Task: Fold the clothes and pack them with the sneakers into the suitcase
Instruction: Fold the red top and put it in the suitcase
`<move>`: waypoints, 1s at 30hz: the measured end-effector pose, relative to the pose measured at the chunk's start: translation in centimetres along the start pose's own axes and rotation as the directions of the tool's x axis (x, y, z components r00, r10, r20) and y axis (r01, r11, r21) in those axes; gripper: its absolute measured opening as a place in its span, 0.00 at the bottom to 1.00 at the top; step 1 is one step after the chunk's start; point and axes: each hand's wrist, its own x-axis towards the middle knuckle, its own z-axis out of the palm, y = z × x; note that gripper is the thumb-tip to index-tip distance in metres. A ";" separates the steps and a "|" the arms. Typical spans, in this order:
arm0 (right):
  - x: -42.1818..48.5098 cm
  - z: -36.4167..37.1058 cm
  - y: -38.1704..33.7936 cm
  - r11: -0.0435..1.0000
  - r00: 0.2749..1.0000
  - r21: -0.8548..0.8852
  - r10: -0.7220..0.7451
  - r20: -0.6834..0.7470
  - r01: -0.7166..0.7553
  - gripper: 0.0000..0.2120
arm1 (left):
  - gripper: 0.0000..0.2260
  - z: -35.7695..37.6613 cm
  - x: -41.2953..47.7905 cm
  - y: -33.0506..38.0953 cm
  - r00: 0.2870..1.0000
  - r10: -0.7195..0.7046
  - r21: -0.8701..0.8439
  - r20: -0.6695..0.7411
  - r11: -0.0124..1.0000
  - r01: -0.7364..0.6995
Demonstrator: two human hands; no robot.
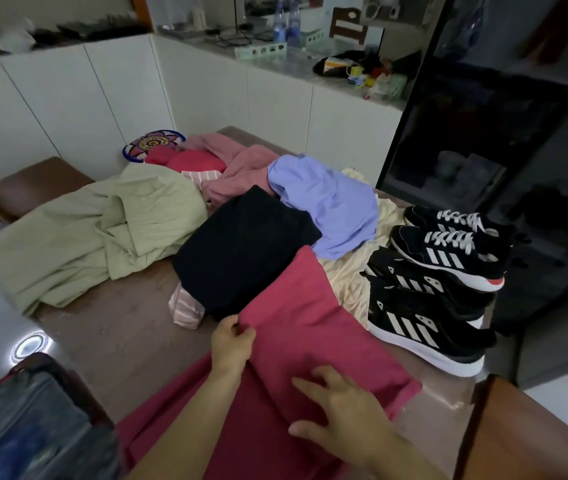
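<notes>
A red garment [310, 341] lies spread over the lower centre of the frame on the brown surface [120, 327], running from the bottom edge up toward the middle. The left hand [232, 344] pinches a fold at the garment's upper left side, thumb and fingers curled round the cloth, so this grip is closed on the red garment. The right hand [341, 407] lies flat on the same cloth, lower and further right, with its fingers straight and spread; its grip is open (it presses and holds nothing). Just above, a folded black garment [241, 251] touches the red one's upper end, and a pink-striped cloth [185, 306] shows from under its lower left side. A pale green garment [102, 230] is heaped at centre left. A lilac shirt [331, 202] and a pink garment [241, 161] are bunched behind the black one. A cream cloth [348, 275] lies between the clothes and the sneakers [449, 258], four black ones with white stripes, side by side at centre right. The suitcase [26, 427] sits in the lower left corner, blurred, beside the red garment.
</notes>
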 end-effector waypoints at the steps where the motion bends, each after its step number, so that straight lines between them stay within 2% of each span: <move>1: -0.3 0.3 0.2 0.999 0.999 -0.015 0.047 -0.012 -0.047 0.36 | 0.19 -0.2 0.2 -0.3 1.000 0.004 0.003 -0.008 1.000 -0.004; 2: -0.5 0.9 0.5 0.994 0.993 -0.038 0.103 0.049 -0.101 0.34 | 0.23 -0.4 0.3 -0.5 0.998 0.068 0.004 -0.016 0.998 -0.068; 3: -0.7 1.7 0.8 0.988 0.988 -0.080 0.140 0.059 -0.136 0.34 | 0.28 -0.4 0.1 -0.6 0.979 0.204 0.043 -0.022 0.978 -0.203; 4: -0.9 2.5 1.0 0.986 0.989 -0.108 0.133 0.062 -0.125 0.36 | 0.32 -0.5 -0.2 -0.4 0.921 0.388 0.147 0.019 0.910 -0.387; 5: -1.1 3.3 1.1 0.987 0.992 -0.119 0.116 0.050 -0.109 0.39 | 0.34 -0.5 -0.5 -0.3 0.815 0.558 0.309 0.156 0.756 -0.577; 6: -1.4 3.8 1.1 0.986 0.991 -0.130 0.114 0.075 -0.104 0.41 | 0.35 -0.5 -0.7 -0.2 0.687 0.636 0.467 0.352 0.517 -0.717; 7: -1.7 4.0 1.0 0.983 0.983 -0.140 0.140 0.119 -0.123 0.43 | 0.34 -0.5 -0.5 -0.4 0.592 0.593 0.565 0.546 0.260 -0.783; 8: -1.9 4.2 1.0 0.981 0.978 -0.135 0.155 0.141 -0.136 0.43 | 0.34 -0.5 -0.1 -0.8 0.560 0.478 0.604 0.676 0.075 -0.793; 9: -2.1 4.6 1.1 0.983 0.978 -0.121 0.155 0.140 -0.139 0.42 | 0.34 -0.7 0.3 -1.2 0.578 0.365 0.625 0.730 -0.013 -0.781; 10: -2.3 4.8 1.0 0.983 0.977 -0.112 0.160 0.140 -0.145 0.41 | 0.36 -1.0 0.9 -1.9 0.616 0.278 0.648 0.738 -0.034 -0.761; 12: -2.4 5.4 1.1 0.981 0.976 -0.111 0.172 0.133 -0.158 0.39 | 0.40 -1.2 1.3 -2.4 0.673 0.197 0.690 0.713 -0.029 -0.723; 15: -2.2 4.8 1.5 0.987 0.989 -0.065 0.148 -0.009 -0.148 0.36 | 0.42 -1.2 0.1 -2.0 0.702 0.211 0.712 0.680 0.040 -0.701; 18: -0.8 2.9 3.1 0.940 0.928 0.141 0.332 -0.166 -0.311 0.33 | 0.45 -1.3 -2.6 -2.5 0.748 0.262 0.739 0.610 0.154 -0.656; 20: 0.6 1.7 4.9 0.881 0.854 0.151 0.473 -0.219 -0.449 0.31 | 0.46 -1.2 -4.9 -3.8 0.806 0.244 0.768 0.539 0.249 -0.590; 22: 2.1 1.2 6.6 0.868 0.861 0.122 0.495 -0.119 -0.482 0.29 | 0.45 -0.8 -6.4 -5.7 0.853 0.196 0.797 0.483 0.304 -0.521; 24: 3.5 1.0 7.6 0.904 0.907 0.079 0.421 -0.001 -0.419 0.30 | 0.44 -0.2 -7.3 -6.7 0.875 0.183 0.844 0.448 0.237 -0.482; 26: 4.7 0.1 8.2 0.916 0.919 0.076 0.393 0.024 -0.393 0.32 | 0.42 0.3 -7.2 -7.2 0.901 0.169 0.879 0.398 0.212 -0.428; 28: 5.7 -0.6 8.7 0.905 0.915 0.131 0.402 0.045 -0.404 0.34 | 0.42 0.5 -7.1 -7.1 0.909 0.193 0.890 0.370 0.206 -0.406; 30: 6.2 -0.9 9.0 0.876 0.913 0.261 0.399 0.081 -0.406 0.37 | 0.42 0.4 -7.2 -7.2 0.906 0.225 0.882 0.358 0.236 -0.407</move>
